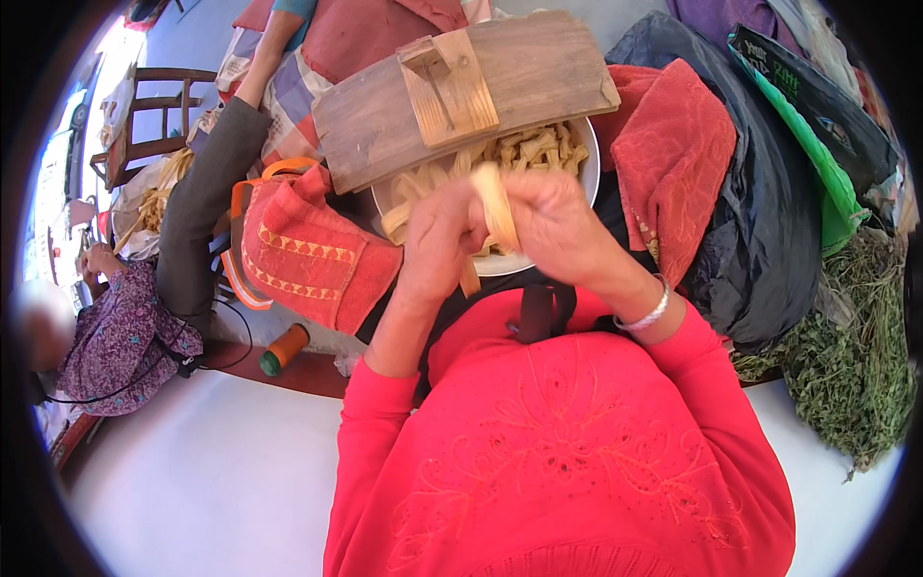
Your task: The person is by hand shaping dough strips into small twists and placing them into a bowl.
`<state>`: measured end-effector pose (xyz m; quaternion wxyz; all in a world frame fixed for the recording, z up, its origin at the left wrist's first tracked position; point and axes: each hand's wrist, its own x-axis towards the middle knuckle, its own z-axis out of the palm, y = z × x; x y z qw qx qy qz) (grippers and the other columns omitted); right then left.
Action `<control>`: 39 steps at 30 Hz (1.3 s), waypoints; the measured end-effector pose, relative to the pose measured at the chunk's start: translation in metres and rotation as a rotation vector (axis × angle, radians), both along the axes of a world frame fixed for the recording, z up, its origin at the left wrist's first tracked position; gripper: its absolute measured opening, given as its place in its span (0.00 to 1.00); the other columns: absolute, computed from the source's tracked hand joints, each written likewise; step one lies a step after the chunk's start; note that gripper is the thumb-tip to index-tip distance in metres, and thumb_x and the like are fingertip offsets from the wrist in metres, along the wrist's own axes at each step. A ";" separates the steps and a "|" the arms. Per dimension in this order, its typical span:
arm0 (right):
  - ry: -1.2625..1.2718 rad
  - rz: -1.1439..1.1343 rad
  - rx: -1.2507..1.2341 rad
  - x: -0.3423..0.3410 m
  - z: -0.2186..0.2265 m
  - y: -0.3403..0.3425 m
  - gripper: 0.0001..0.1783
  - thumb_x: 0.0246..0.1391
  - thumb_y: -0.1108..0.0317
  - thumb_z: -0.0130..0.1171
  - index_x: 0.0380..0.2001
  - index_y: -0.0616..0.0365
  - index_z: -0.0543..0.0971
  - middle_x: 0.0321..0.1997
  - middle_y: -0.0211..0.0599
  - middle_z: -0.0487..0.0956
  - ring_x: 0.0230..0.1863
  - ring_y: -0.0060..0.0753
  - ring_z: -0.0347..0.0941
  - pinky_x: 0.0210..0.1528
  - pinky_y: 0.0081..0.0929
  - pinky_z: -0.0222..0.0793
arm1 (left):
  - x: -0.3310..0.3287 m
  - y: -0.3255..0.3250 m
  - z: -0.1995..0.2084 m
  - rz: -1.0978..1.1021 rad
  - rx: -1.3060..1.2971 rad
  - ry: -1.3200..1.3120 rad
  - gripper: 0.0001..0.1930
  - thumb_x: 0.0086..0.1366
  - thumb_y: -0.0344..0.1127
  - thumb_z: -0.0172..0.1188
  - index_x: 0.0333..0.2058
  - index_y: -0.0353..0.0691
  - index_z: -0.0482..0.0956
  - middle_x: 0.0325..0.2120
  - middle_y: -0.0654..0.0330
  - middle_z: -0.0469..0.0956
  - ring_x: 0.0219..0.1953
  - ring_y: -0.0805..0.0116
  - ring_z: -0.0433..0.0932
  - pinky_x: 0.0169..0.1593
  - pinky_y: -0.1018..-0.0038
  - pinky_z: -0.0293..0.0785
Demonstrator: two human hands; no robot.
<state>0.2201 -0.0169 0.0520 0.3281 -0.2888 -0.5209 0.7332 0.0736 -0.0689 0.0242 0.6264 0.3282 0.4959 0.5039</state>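
Both my hands meet over the near side of a white basin (593, 163) that holds many pale yellow, ribbon-like strips (548, 149). Looped up between them is one such pale yellow strip (494, 207), with a loose end hanging below. My left hand (437, 236) is closed with its fingertips at the strip. On the loop's other side, my right hand (553, 219) grips it with curled fingers, slightly smeared by motion. A wooden board (548, 72) with a wooden block fixed on it lies tilted across the basin's far side.
Red towels (298, 250) (678, 144) flank the basin. Black plastic bags (760, 231) and dried green plants (851, 356) are on the right. To the left, another person in patterned purple clothing (125, 337) sits near more strips. An orange-and-green spool (286, 349) lies between us.
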 end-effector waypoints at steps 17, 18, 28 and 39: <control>-0.821 -0.201 1.167 0.008 -0.062 0.019 0.03 0.46 0.65 0.59 0.25 0.49 0.78 0.22 0.28 0.71 0.28 0.34 0.70 0.36 0.35 0.63 | 0.005 -0.008 -0.053 -0.083 -0.053 0.069 0.05 0.66 0.35 0.55 0.36 0.42 0.74 0.19 0.71 0.67 0.20 0.80 0.64 0.23 0.81 0.59; -0.845 -0.129 1.052 0.009 -0.057 0.015 0.06 0.49 0.62 0.60 0.23 0.51 0.79 0.23 0.30 0.72 0.30 0.37 0.70 0.37 0.33 0.63 | 0.006 -0.010 -0.035 -0.052 0.034 0.451 0.05 0.62 0.32 0.57 0.28 0.39 0.73 0.16 0.63 0.68 0.20 0.71 0.68 0.27 0.72 0.66; 0.038 0.116 -0.705 0.017 -0.069 0.002 0.12 0.59 0.62 0.56 0.30 0.60 0.81 0.38 0.24 0.77 0.41 0.18 0.70 0.46 0.21 0.65 | 0.014 -0.012 -0.044 0.147 0.652 1.053 0.22 0.49 0.24 0.63 0.46 0.36 0.75 0.43 0.52 0.77 0.45 0.51 0.73 0.48 0.65 0.70; -0.502 -0.210 0.729 0.009 -0.057 0.009 0.08 0.48 0.78 0.56 0.34 0.65 0.79 0.48 0.40 0.73 0.49 0.35 0.68 0.50 0.26 0.64 | 0.020 0.003 -0.013 0.026 0.172 0.724 0.11 0.63 0.35 0.52 0.39 0.33 0.72 0.30 0.44 0.76 0.33 0.47 0.76 0.37 0.63 0.71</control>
